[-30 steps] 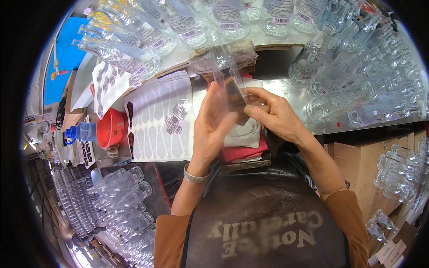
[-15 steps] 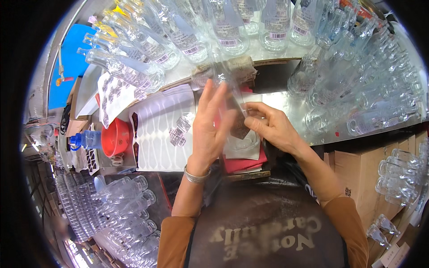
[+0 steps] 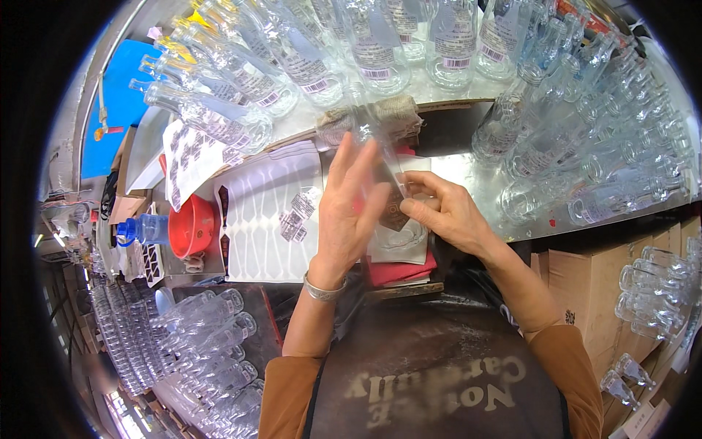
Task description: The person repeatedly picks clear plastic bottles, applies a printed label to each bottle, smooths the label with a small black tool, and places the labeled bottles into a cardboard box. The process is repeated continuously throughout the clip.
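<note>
A clear glass bottle [image 3: 366, 130] lies tilted in front of me, its neck on a rolled cloth [image 3: 399, 112] and its base toward me. On its body shows a dark brown decal [image 3: 395, 210]. My left hand [image 3: 345, 205] is over the bottle's left side, fingers stretched out and slightly blurred. My right hand [image 3: 447, 208] grips the bottle's right side, thumb and fingertips at the edge of the decal. Beneath the bottle are white sheets and a folded red cloth [image 3: 401, 271].
Left of the bottle lies a pale decal sheet [image 3: 267, 212], then a red bowl [image 3: 192, 227] and a blue-capped plastic bottle [image 3: 146, 229]. Several labelled glass bottles [image 3: 451, 44] stand along the back. More bottles crowd the right [image 3: 585, 154] and lower left [image 3: 212, 336]. Cardboard boxes [image 3: 585, 278] stand lower right.
Both hands stay on or over the bottle in nearly the same place. The left fingers have shifted slightly, and more of the dark decal shows beside the right thumb.
</note>
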Demonstrator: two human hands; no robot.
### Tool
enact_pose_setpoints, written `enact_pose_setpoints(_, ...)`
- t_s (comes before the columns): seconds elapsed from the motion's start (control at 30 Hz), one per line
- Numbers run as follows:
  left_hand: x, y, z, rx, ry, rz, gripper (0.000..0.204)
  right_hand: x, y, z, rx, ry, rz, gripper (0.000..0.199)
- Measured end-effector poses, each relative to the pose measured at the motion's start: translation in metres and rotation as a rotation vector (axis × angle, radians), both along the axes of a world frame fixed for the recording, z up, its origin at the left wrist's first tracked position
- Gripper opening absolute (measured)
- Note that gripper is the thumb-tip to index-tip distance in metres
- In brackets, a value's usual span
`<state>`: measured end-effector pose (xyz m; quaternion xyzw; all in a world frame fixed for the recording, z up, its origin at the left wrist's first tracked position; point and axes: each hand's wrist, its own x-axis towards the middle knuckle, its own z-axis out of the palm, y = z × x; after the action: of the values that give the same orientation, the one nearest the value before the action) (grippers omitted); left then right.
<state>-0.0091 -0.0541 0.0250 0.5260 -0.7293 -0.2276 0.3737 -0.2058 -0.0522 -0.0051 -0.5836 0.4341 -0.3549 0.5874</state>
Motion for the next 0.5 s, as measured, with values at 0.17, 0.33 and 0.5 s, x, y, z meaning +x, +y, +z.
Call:
enact_pose_setpoints(0.17,0.0,-0.002,-0.002,-0.036,-0.023,-0.015,0.057,-0.022,-0.014,-0.047,0.449,-0.566,-0.387,0.038)
enact_pose_setpoints(0.33,0.0,-0.001,-0.001,-0.01,0.019,0.005,0.059,-0.022,-0.015,-0.033,0.459,-0.666,-0.621,0.029)
enact_pose_setpoints(0.5,-0.001,0.002,-0.002,0.021,0.059,0.032,0.06,-0.003,-0.035,0.013,-0.099,-0.301,-0.378,0.034)
